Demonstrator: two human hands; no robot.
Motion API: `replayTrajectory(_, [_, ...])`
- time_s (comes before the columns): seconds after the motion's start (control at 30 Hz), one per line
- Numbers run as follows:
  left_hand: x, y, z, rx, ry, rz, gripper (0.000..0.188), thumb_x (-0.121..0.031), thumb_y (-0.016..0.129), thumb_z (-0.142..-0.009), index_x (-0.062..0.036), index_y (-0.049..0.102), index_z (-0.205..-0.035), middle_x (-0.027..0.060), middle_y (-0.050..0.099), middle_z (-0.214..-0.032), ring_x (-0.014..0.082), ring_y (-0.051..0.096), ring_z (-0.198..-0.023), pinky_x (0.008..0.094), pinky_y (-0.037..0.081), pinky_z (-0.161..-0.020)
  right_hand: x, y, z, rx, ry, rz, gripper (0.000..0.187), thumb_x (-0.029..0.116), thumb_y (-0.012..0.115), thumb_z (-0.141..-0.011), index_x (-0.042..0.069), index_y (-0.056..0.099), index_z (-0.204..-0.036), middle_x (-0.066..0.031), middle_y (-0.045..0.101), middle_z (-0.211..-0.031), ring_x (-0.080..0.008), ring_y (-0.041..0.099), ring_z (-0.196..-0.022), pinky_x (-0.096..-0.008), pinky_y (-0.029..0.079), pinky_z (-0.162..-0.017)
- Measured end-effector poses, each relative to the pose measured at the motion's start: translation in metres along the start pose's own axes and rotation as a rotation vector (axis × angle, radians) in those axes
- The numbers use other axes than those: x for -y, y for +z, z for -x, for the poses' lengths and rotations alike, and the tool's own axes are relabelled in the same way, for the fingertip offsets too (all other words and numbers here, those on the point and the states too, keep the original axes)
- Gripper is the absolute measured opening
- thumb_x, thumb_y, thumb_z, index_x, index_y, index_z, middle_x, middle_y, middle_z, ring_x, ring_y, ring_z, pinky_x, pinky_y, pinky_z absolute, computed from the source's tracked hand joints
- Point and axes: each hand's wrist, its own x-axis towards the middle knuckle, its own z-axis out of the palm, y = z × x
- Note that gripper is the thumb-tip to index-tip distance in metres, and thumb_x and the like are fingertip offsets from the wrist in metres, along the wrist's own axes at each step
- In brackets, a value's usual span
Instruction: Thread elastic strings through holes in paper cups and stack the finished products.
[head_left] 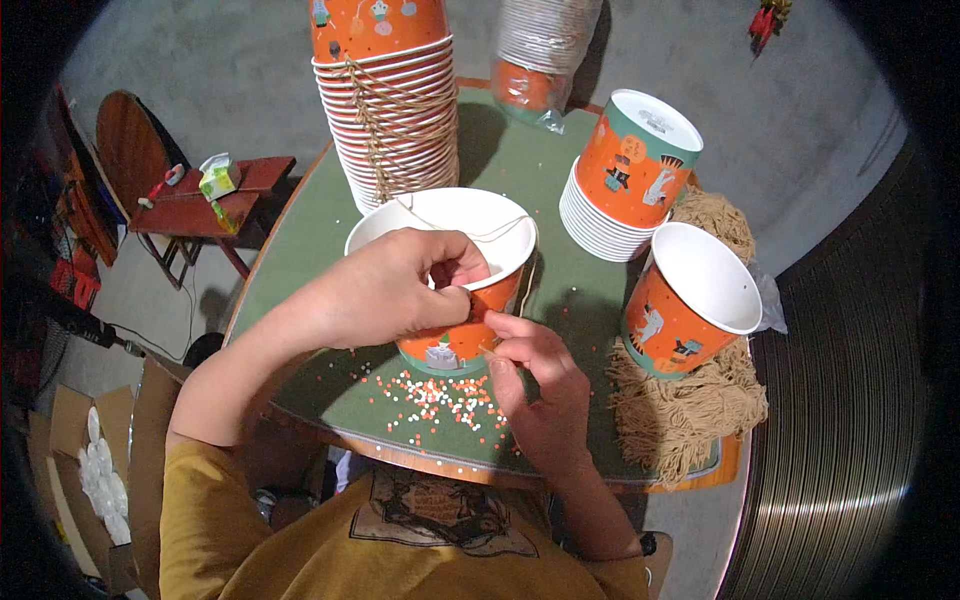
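Observation:
An orange paper bucket (442, 352) with a white inside and a green base band stands upright in front of me. My left hand (405, 285) is closed on its near rim, fingers inside and thumb outside. A thin tan cord (528, 280) loops across the bucket's mouth and hangs down its right side. My right hand (540, 385) is low against the front wall, its fingers pinched on what looks like a strand of this cord. Small white and orange paper dots (440, 400) lie scattered on the green tabletop (300, 290) below the bucket.
Behind stands a tall stack of corded buckets (390, 130). To the right are an upside-down stack (640, 165) and an upright bucket (690, 300) beside a tan cord bundle (665, 425). A plastic-wrapped stack (535, 60) is at the back; a cardboard box (145, 450) sits lower left.

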Motion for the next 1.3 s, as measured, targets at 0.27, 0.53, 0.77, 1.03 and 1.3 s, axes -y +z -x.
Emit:
replayTrajectory(0.27, [-0.002,-0.003,0.002,0.087,-0.08,0.007,0.014,-0.007,0.059,-0.08,0.0009,0.059,-0.091,0.0003,0.058,-0.077,0.0054,0.05,-0.072,0.0232,0.044,-0.064,0.0,0.003,-0.003,-0.093,-0.17,0.083,0.016,0.003,0.062,-0.077,0.004,0.056,-0.091,-0.0133,0.062,-0.116,-0.0306,0.061,-0.098,-0.0404,0.048,-0.087])
replayTrajectory(0.53, [0.0,-0.003,0.002,0.099,-0.059,0.033,0.013,-0.006,0.059,-0.08,0.0008,0.059,-0.091,-0.0007,0.057,-0.077,0.0058,0.05,-0.073,0.0231,0.044,-0.067,-0.005,-0.003,-0.01,-0.06,-0.304,0.116,0.02,0.001,0.062,-0.075,0.005,0.054,-0.092,-0.0109,0.063,-0.099,-0.0304,0.061,-0.086,-0.0402,0.049,-0.078])
replayTrajectory(0.77, [-0.004,-0.002,0.004,0.109,-0.084,0.058,0.015,-0.005,0.058,-0.079,0.0007,0.058,-0.093,-0.0004,0.056,-0.078,0.0062,0.049,-0.074,0.0234,0.044,-0.07,-0.003,0.004,-0.012,-0.12,-0.034,-0.023,0.008,0.003,0.058,-0.077,0.004,0.052,-0.081,-0.013,0.058,-0.083,-0.0317,0.059,-0.077,-0.0411,0.048,-0.071])
replayTrajectory(1.03, [0.003,0.0,0.002,0.111,-0.095,0.083,0.025,-0.004,0.06,-0.077,-0.0045,0.057,-0.101,-0.0042,0.054,-0.086,0.0048,0.049,-0.079,0.0214,0.039,-0.07,0.001,0.007,-0.017,-0.083,0.133,-0.007,0.003,0.003,0.054,-0.08,0.002,0.054,-0.077,-0.0104,0.057,-0.072,-0.0233,0.058,-0.065,-0.0345,0.047,-0.063])
replayTrajectory(1.3, [0.002,0.005,0.003,0.136,-0.114,0.124,0.03,-0.004,0.06,-0.076,-0.0056,0.056,-0.106,-0.004,0.052,-0.088,0.0054,0.049,-0.081,0.0214,0.039,-0.07,0.0,0.006,-0.018,-0.086,0.223,-0.03,0.005,0.005,0.057,-0.078,0.005,0.052,-0.078,-0.0121,0.058,-0.069,-0.0298,0.061,-0.062,-0.0389,0.05,-0.059])
